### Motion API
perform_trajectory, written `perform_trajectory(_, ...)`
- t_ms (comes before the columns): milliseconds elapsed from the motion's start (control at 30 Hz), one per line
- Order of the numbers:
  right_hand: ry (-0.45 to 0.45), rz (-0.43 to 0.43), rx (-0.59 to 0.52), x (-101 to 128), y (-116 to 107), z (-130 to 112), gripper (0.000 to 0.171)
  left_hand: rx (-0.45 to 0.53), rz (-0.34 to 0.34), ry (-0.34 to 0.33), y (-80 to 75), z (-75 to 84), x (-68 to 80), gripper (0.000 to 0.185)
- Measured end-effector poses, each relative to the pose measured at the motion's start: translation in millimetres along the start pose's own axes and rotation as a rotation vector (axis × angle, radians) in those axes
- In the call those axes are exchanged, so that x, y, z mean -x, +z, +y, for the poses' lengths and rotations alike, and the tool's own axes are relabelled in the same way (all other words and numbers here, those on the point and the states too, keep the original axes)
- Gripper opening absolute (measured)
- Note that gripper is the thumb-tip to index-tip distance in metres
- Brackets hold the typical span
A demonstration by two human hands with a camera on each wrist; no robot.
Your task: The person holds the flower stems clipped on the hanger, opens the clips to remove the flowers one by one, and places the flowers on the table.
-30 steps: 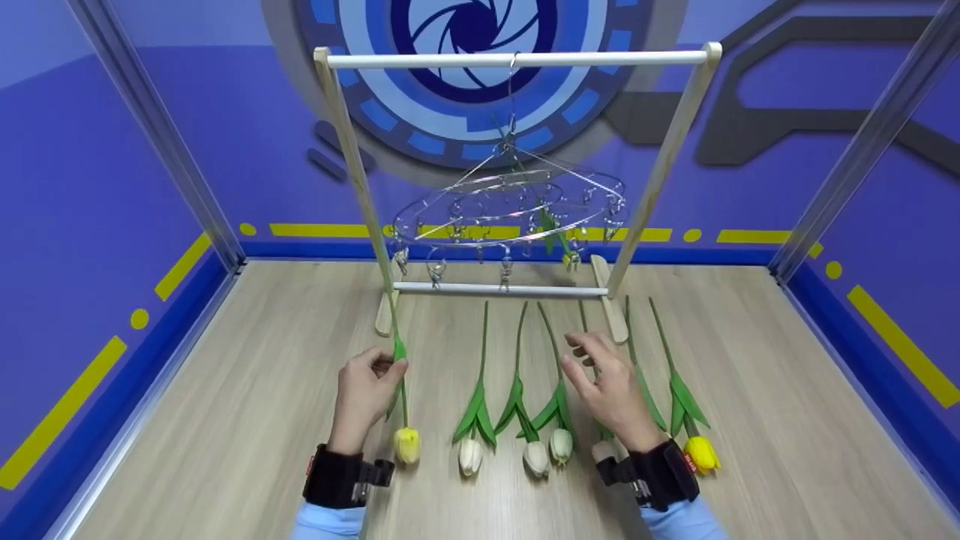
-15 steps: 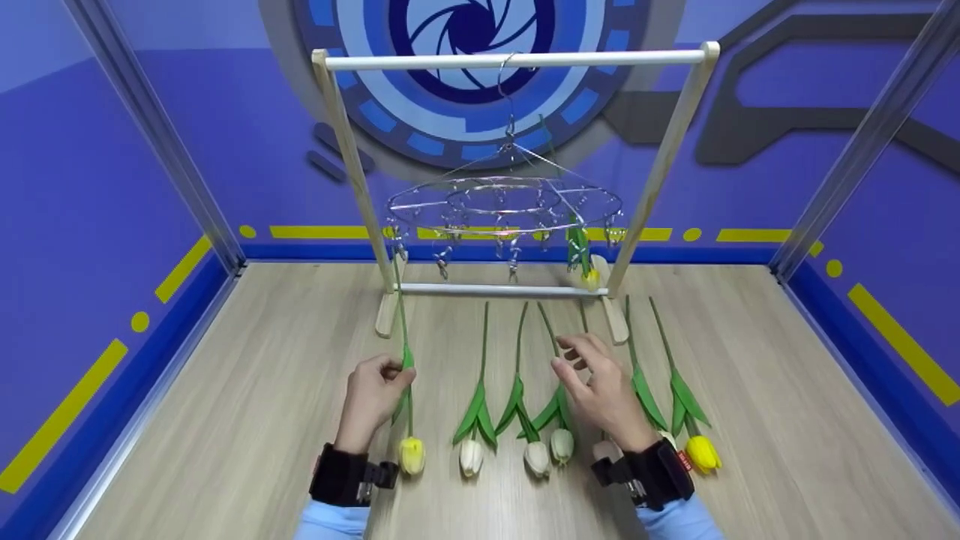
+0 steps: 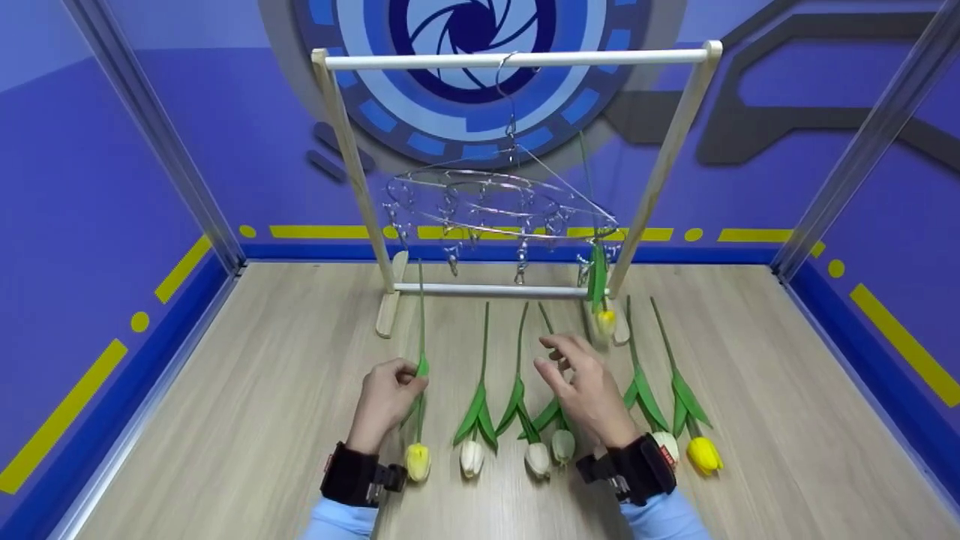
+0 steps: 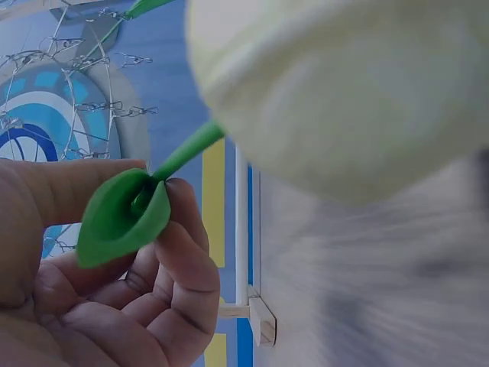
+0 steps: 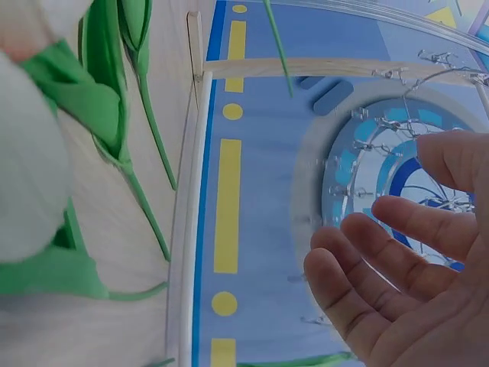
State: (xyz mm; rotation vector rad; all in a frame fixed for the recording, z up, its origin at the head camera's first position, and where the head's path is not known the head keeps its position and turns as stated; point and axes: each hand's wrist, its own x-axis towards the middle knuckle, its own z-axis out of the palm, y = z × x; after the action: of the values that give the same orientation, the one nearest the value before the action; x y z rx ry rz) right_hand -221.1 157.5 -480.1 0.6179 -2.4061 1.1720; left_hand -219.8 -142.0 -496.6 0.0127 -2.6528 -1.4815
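Note:
My left hand (image 3: 386,401) pinches a yellow tulip (image 3: 418,461) by its stem at the leaves, bloom toward me and stem end pointing at the rack. In the left wrist view, the bloom (image 4: 344,92) looms large and blurred, and thumb and fingers close round the green leaf (image 4: 126,218). My right hand (image 3: 589,390) holds nothing; its fingers are relaxed and loosely bent above the tulips on the table. A round metal clip hanger (image 3: 521,259) hangs tilted ahead of both hands. Another yellow tulip (image 3: 598,277) hangs bloom-down from its right side.
A wooden rack (image 3: 517,60) carries the hanger. On the table (image 3: 247,420) lie several tulips in a row, including a white tulip (image 3: 471,459) and a yellow tulip (image 3: 705,455). My right hand and wrist strap partly cover some. Blue panels (image 3: 135,187) stand around.
The hanger has turned, bringing its hanging tulip rightward and nearer to me. My left hand has shifted right with its tulip; my right hand has drifted slightly left.

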Motion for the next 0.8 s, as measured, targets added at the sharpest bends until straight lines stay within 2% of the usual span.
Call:
perform_trajectory(333, -0.079, -0.033, -0.013, -2.7, 16.8, 2.7, 0.025, -0.03, -0.043, -0.003, 6.8, -1.6, -0.9, 0.023)
perform_trajectory(800, 0.006, -0.133, -0.003, -2.0, 31.5, 0.6, 0.025, -0.033, -0.108, -0.036, 15.6, -8.9, -1.9, 0.026)
